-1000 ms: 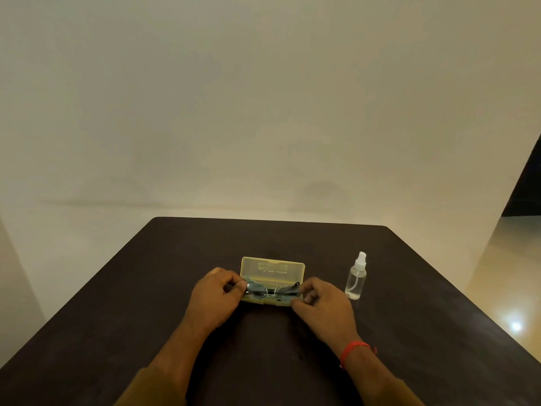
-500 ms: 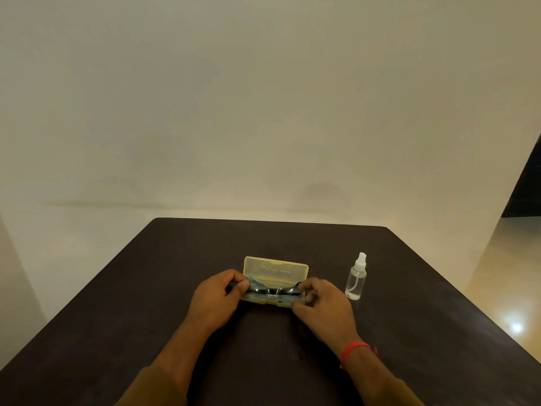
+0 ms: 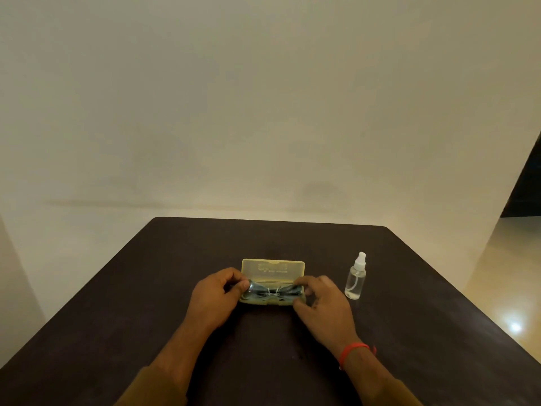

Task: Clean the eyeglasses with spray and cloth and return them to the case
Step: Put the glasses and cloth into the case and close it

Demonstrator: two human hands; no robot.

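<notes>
The left hand [image 3: 215,297] is at the left end of the open case [image 3: 273,271]. Its thumb and fingers are closed narrow on the left end of the eyeglasses [image 3: 272,292], near the left lens. I think it pinches the frame at the edge so that the skin does not touch the glass.

The eyeglasses lie in the lower tray of the case, or just above it; I cannot tell if they still rest on the tray. They look folded, with the bridge in the middle and the lenses to each side. The lid of the case stands up behind them, away from the person, so the tray is free to reach from the front. A cloth is not clear to see; the grey-blue surface under the frame can be the lenses or a cloth, I cannot tell which.

The right hand [image 3: 322,303] holds the right end of the eyeglasses in the same way, the fingers curled and narrow on the frame. A red band [image 3: 352,351] is on this wrist. Two hands, one at each end, keep the frame level, which seems sensible for lifting it out or setting it in.

Further right, the spray bottle [image 3: 355,281] stands upright on the dark table [image 3: 146,317], near the case but apart from it. It is beside the right hand, so a wide move of this hand to the right could knock it. Nothing else stands in the way.
</notes>
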